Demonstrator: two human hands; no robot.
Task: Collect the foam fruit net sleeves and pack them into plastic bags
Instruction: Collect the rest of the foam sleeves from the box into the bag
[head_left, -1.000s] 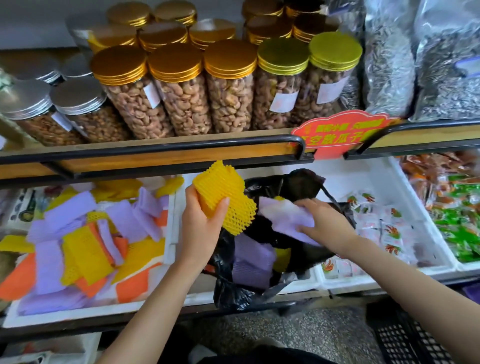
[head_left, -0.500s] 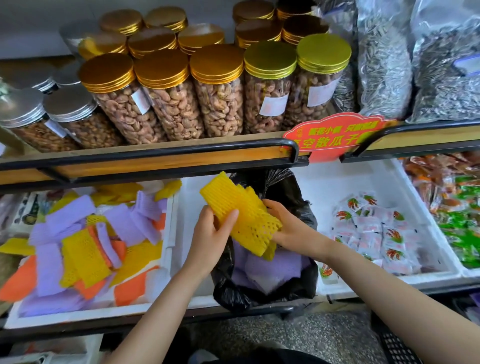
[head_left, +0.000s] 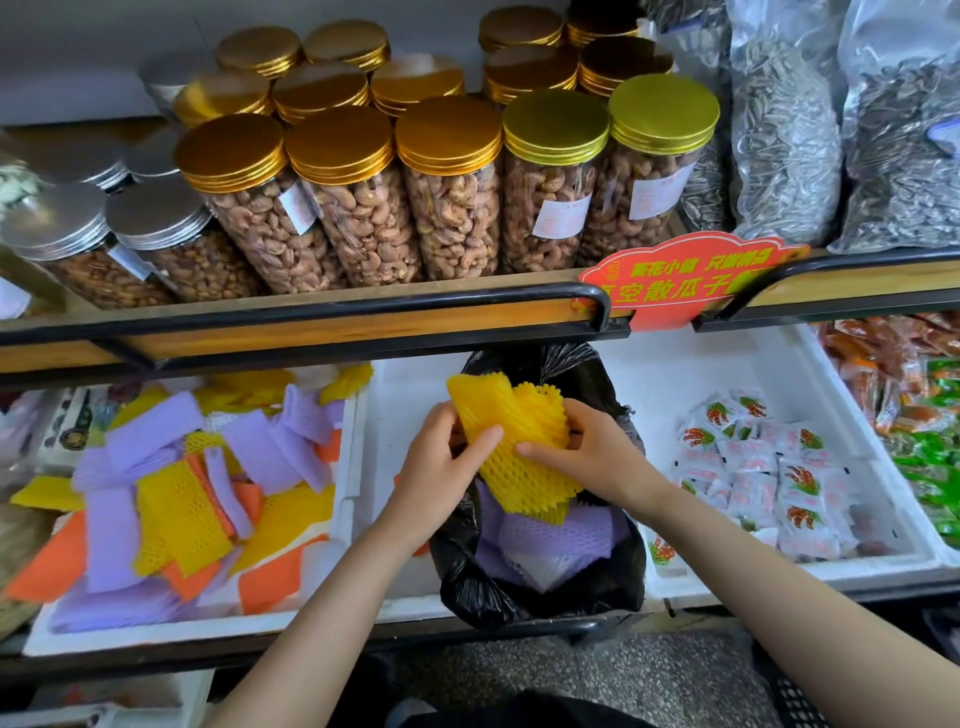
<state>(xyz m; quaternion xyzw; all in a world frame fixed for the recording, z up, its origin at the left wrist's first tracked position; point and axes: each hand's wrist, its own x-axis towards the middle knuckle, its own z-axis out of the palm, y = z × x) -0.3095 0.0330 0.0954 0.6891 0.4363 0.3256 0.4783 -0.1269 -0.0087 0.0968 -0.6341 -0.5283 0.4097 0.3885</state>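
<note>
- A head-height view looks down on a shop shelf, where a person's two bare arms reach forward to the lower tier.
- The left hand (head_left: 436, 470) and right hand (head_left: 592, 457) meet over the middle of the shelf. Both grip one bundle of yellow foam net sleeves (head_left: 511, 431).
- Each thumb presses on the near face of the bundle, and the other fingers curl round its back and edges, so both hands are clamped on it. The bundle looks squeezed together, probably to make it narrow enough for the bag.
- The bundle is held just above the open mouth of a black plastic bag (head_left: 540, 587), with its lower edge dipping towards the opening.
- The bag stands upright in the middle white bin (head_left: 405, 405). Its mouth gapes upward, so sleeves can go straight down into it.
- Purple sleeves (head_left: 550, 535) already lie inside the bag, which looks about half full.
- To the left, a separate white foam tray (head_left: 349, 457) holds a loose heap of sleeves (head_left: 182, 493) in purple, yellow and orange. They are not yet packed, so much of the job seems to remain.
- To the right of the bag, in the same bin, lie small white snack sachets (head_left: 753, 467).
- On the shelf above stand clear jars of cashews (head_left: 452, 218) with gold lids. A red price sign (head_left: 685, 275) hangs on the shelf's front edge.
</note>
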